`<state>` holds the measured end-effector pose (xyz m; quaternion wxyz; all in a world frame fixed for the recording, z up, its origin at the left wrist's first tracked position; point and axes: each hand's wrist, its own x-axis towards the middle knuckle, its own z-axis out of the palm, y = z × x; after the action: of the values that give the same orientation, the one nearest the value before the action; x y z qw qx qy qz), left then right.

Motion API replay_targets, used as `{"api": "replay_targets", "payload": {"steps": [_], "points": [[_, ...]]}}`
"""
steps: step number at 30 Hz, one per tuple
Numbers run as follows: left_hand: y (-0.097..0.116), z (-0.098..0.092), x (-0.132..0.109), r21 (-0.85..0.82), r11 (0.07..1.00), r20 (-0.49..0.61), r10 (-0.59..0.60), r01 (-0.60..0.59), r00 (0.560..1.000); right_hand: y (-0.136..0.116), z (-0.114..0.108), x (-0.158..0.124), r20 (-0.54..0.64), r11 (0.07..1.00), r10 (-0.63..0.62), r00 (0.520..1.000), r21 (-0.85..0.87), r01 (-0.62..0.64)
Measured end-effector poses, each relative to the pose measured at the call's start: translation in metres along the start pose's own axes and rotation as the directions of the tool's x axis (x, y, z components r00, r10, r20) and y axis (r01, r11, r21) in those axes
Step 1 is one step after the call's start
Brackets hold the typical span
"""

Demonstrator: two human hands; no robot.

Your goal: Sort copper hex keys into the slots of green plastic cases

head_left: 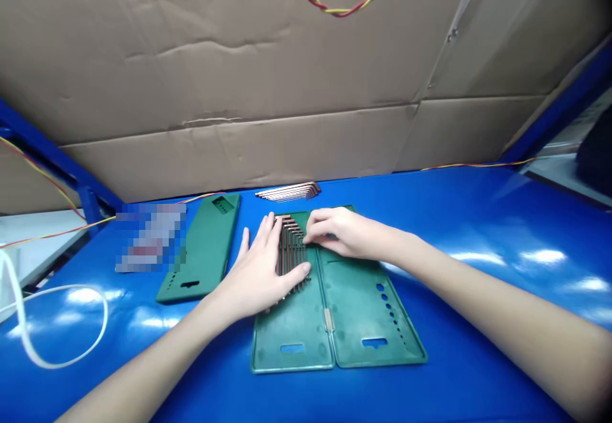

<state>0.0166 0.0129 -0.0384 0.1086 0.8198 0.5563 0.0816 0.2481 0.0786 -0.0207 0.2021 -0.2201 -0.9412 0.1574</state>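
Note:
A green hinged case [292,330] lies opened flat on the blue surface. In its left half sits a row of copper-coloured hex keys [289,251], their bent ends toward the far side. My left hand [262,267] rests over the left part of that row, fingers stretched out and thumb spread across the long shafts. Just right of the bent ends is my right hand [332,229], its fingertips pinched together by the smallest keys. Whatever is between those fingertips is too hidden to make out.
Another set of hex keys [289,192] lies behind the case. To the left rests a closed green case [208,251], beside a blurred-out packet [150,238]. A white cable [62,365] loops at far left. Cardboard [287,79] walls the back; a red-yellow wire [335,12] hangs above.

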Motion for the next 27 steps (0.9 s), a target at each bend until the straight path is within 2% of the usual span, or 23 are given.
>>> {"api": "replay_targets", "payload": {"steps": [10, 15, 21, 27], "points": [[0.003, 0.003, 0.004, -0.027, 0.999, -0.031, -0.042, 0.041, 0.999, -0.004, -0.005, 0.002, 0.076, 0.993, -0.027, 0.997, -0.115, 0.035], [0.005, 0.003, 0.005, -0.007, 0.997, -0.013, -0.070, 0.070, 0.997, -0.008, -0.011, -0.002, 0.116, 0.992, -0.006, 0.993, -0.123, 0.021], [0.002, 0.005, 0.003, -0.017, 0.999, -0.048, -0.053, 0.052, 0.997, -0.006, -0.019, -0.006, 0.148, 0.994, -0.039, 0.988, -0.094, 0.053], [0.000, 0.004, 0.002, -0.028, 0.999, -0.064, -0.031, 0.029, 0.997, -0.002, -0.021, -0.008, 0.141, 0.997, 0.006, 0.990, -0.072, 0.004]]}}
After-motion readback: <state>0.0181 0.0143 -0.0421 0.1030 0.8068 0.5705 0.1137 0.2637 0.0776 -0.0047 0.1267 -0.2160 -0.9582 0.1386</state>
